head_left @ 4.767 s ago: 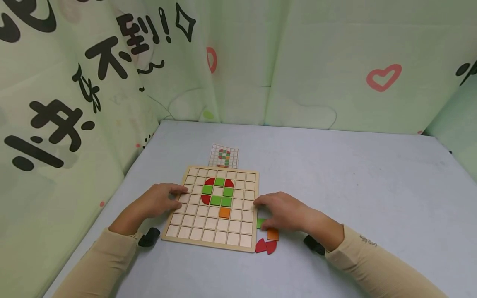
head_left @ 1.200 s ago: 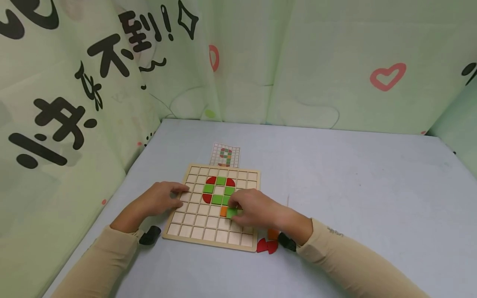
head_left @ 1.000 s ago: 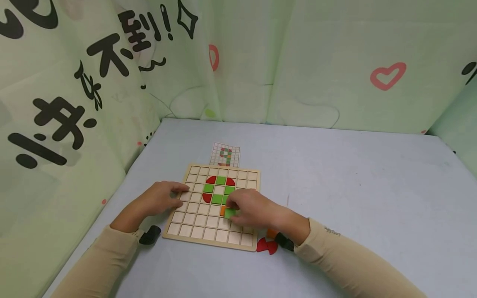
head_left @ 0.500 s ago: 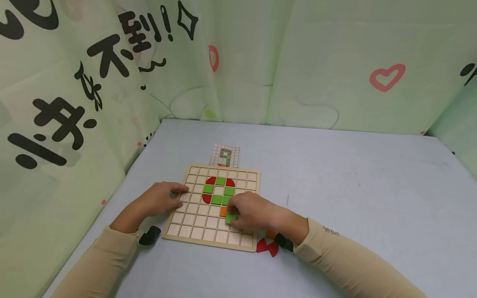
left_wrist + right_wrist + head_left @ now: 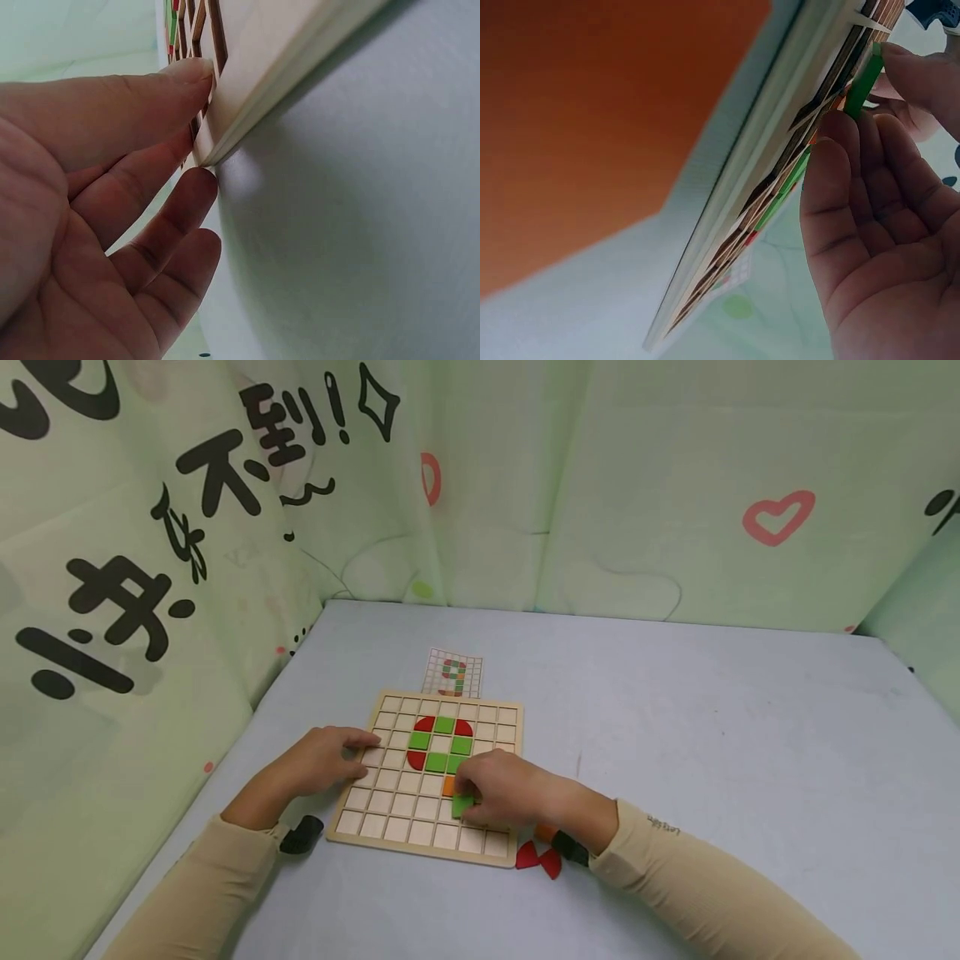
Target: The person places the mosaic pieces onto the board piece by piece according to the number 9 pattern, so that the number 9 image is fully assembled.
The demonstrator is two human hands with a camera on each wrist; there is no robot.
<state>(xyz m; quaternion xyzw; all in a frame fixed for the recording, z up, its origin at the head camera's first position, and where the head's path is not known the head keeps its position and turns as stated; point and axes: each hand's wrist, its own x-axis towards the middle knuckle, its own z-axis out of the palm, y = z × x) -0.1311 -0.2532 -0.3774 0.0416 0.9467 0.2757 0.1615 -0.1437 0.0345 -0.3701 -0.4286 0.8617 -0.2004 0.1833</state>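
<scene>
On the table lies a square wooden grid board (image 5: 401,806). Green squares and red rounded pieces form a ring on it, with an orange square (image 5: 448,786) just below. My right hand (image 5: 506,785) pinches a green square tile (image 5: 461,807) over the cell nearer me than that orange square. In the right wrist view the green tile (image 5: 863,81) is tilted between thumb and fingertips, above the grid. The left hand (image 5: 318,760) rests at the board's left edge. Its thumb (image 5: 150,105) lies on top of the frame in the left wrist view, fingers loosely extended.
A printed pattern card (image 5: 470,672) lies behind the board, partly covered by its far edge. Right of the board are two red pieces (image 5: 527,854) and an orange square (image 5: 545,832), partly hidden by the right wrist's black camera (image 5: 572,847). Patterned curtains (image 5: 637,485) surround the table.
From the board's right edge, the right hand has brought the green tile over the grid. During the last second the tile has shifted slightly towards me. My left hand has stayed put.
</scene>
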